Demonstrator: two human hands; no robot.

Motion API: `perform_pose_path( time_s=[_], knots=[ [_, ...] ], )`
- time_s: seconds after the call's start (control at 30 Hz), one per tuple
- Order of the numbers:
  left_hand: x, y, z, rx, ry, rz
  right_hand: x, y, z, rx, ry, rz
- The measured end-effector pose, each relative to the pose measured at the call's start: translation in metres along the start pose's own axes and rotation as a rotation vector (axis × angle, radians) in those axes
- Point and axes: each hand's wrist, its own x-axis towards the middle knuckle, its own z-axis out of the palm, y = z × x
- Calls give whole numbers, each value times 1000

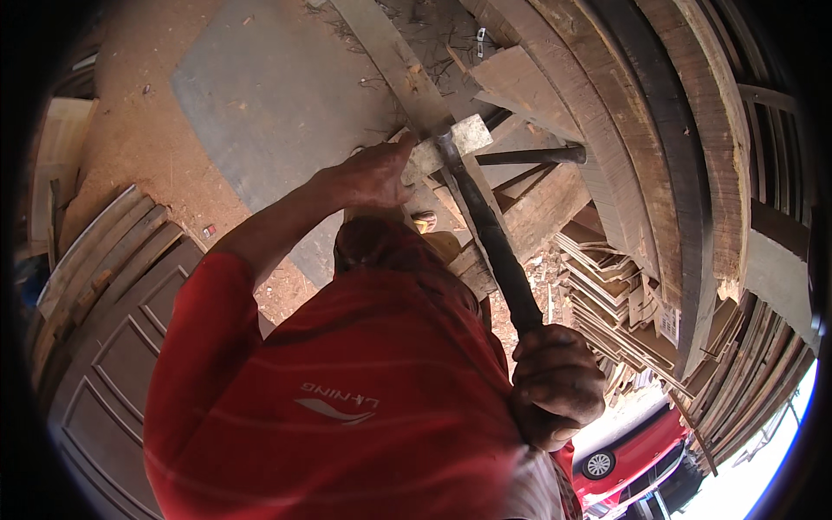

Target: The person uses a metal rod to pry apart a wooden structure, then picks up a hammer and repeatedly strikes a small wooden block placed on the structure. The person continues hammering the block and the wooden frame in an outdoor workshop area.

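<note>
My right hand (pixel 559 387) is wrapped round the lower end of a long black bar-like tool (pixel 490 230). The tool slants up and left, and its narrow far end lies against a pale wooden block (pixel 468 133). At the left end of that block is my left hand (pixel 373 176), its thumb and fingers closed on the edge; part of the grip is hidden. Beneath the block runs a long wooden plank (pixel 390 61). A second dark cylindrical handle (pixel 533 157) lies just right of the tool; its other end is hidden behind the tool.
Thick curved-looking boards (pixel 607 130) stand on the right, above a stack of thin wood pieces (pixel 598 277). A grey sheet (pixel 269 87) covers part of the dirt floor. Brown panelled doors (pixel 130 347) lean at the left. A red car (pixel 628 459) is at the lower right.
</note>
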Motion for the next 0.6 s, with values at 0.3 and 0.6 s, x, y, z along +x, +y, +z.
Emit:
perform_pose_path(
  time_s=[0.3,0.6],
  knots=[
    [0,-11,4,-41,58,51,10,0,23,-73,39,36],
    [-24,-23,2,-128,-34,62,-2,-20,35,-123,-57,85]
  ],
)
